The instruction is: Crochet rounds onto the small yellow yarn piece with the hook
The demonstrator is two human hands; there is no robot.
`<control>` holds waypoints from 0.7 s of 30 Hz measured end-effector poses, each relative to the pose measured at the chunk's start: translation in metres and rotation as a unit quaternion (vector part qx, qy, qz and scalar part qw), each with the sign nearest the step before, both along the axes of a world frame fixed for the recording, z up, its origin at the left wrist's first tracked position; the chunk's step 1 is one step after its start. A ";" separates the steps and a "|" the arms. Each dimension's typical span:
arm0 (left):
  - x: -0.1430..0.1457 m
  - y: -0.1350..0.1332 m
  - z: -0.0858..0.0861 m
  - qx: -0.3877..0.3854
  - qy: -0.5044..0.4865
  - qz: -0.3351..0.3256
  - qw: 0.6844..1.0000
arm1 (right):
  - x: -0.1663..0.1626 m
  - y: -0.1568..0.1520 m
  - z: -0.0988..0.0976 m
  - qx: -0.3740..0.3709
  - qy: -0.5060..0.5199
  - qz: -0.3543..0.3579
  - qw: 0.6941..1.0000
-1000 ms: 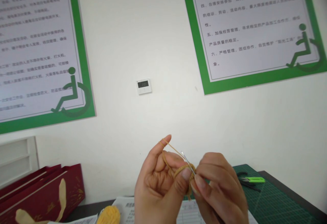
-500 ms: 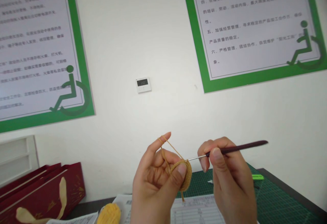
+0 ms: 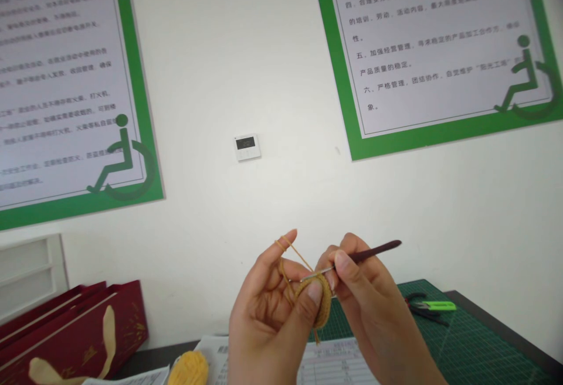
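Observation:
My left hand [image 3: 272, 309] pinches a small, rounded piece of mustard-coloured crochet work [image 3: 324, 303] between thumb and fingers. A strand of yarn [image 3: 300, 254] loops round its raised index finger and runs down to the top edge of the piece. My right hand [image 3: 365, 291] grips a crochet hook [image 3: 373, 251] with a dark maroon handle, held like a pen. The hook's metal shaft lies across the top edge of the crochet work, its tip close to the left fingers. A short yarn tail hangs below the piece.
A yellow ball of yarn [image 3: 189, 368] sits beside printed sheets [image 3: 338, 361] on the table. A green cutting mat [image 3: 475, 338] carries dark-handled pliers [image 3: 424, 309] and a bright green cutter [image 3: 440, 305]. Dark red gift bags [image 3: 79, 338] stand at left. Behind is a wall with posters and a thermostat [image 3: 247, 147].
My right hand has moved left, bringing the hook further across the crochet work's top edge. The pliers on the mat have come into view. My left hand has barely moved.

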State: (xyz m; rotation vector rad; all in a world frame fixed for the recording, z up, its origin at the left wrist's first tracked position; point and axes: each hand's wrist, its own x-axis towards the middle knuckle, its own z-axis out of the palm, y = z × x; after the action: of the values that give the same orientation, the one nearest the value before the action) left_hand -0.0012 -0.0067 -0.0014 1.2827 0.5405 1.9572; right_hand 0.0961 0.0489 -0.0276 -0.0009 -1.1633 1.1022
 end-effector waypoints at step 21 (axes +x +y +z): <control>-0.018 -0.004 0.007 -0.130 -0.021 -0.194 0.972 | -0.005 -0.008 0.002 0.114 0.108 -0.068 0.985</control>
State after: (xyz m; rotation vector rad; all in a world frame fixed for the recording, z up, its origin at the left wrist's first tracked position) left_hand -0.0197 -0.0102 0.0058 1.0850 0.4654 1.5304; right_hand 0.0913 0.0414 -0.0255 0.2092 -1.0715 0.8238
